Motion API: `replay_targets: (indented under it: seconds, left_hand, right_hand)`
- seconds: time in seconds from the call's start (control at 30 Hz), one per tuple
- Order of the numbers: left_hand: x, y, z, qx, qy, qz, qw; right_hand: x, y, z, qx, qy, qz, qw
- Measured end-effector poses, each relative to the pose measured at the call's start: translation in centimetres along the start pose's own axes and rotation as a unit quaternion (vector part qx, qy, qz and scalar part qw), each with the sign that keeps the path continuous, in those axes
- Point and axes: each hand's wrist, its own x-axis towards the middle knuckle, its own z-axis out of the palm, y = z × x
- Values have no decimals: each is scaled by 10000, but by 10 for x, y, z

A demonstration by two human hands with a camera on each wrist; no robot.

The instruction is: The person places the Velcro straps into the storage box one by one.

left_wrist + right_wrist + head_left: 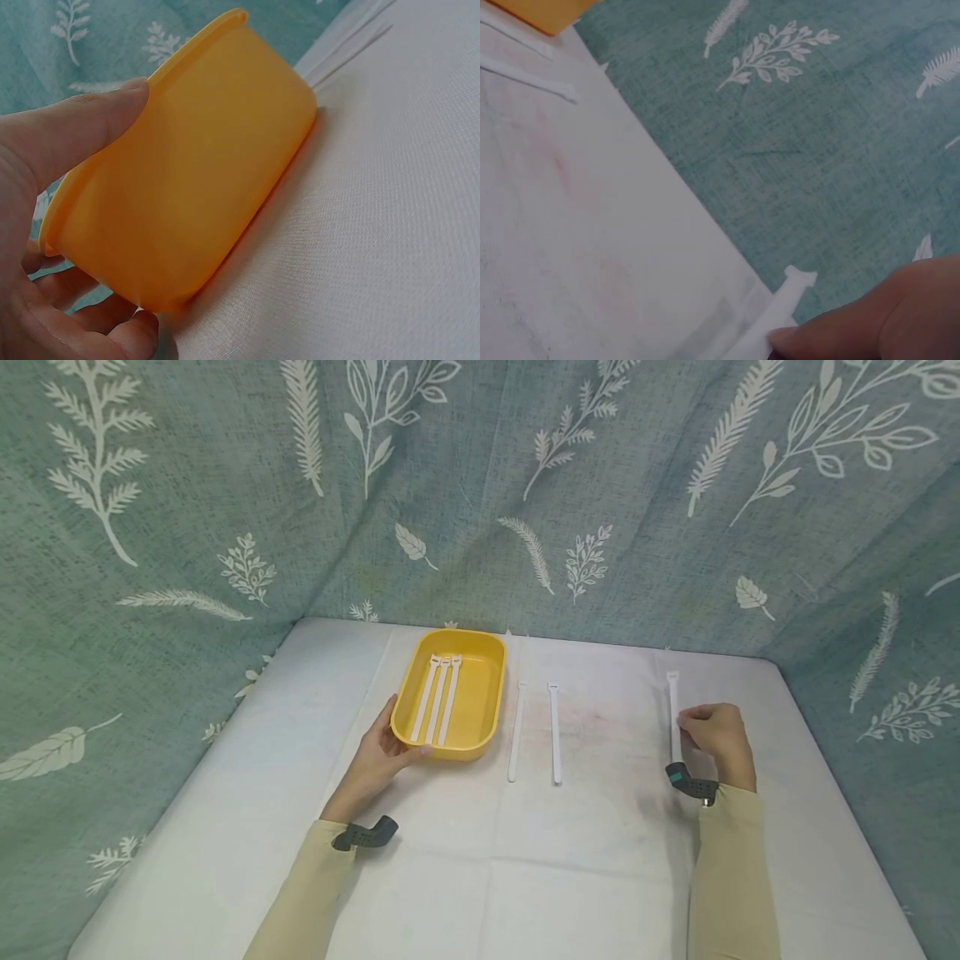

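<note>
My left hand (380, 750) grips the near left corner of a yellow tray (487, 739), its thumb over the rim in the left wrist view. Inside the tray, three white cable ties (438, 700) lie side by side, heads at the far end. At the right of the table, my right hand (718, 733) pinches another white cable tie (673, 702) between thumb and fingers, its slotted head pointing away. That cable tie (786, 300) shows its head and upper strap in the right wrist view; the wrist camera covers its lower end in the head view.
Two more white cable ties, a left one (517, 731) and a right one (555, 731), lie lengthwise on the white table (585, 893) just right of the tray. A green leaf-patterned curtain (465, 510) borders the table at the back and sides.
</note>
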Motion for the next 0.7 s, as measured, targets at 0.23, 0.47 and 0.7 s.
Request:
replay_targets:
  seconds: [0.23,0.47,0.7]
  left_hand:
    - [0,0,0,43,18,-24,10000]
    - [-1,0,-1,15,-2,10,10000]
    - [-1,0,-1,-39,-18,24,10000]
  right_hand:
    - [-2,-3,2,422,-16,56,9991]
    - [-1,-3,3,715,-4,59,9974]
    - [-4,-6,3,1013,-83,-30,9948]
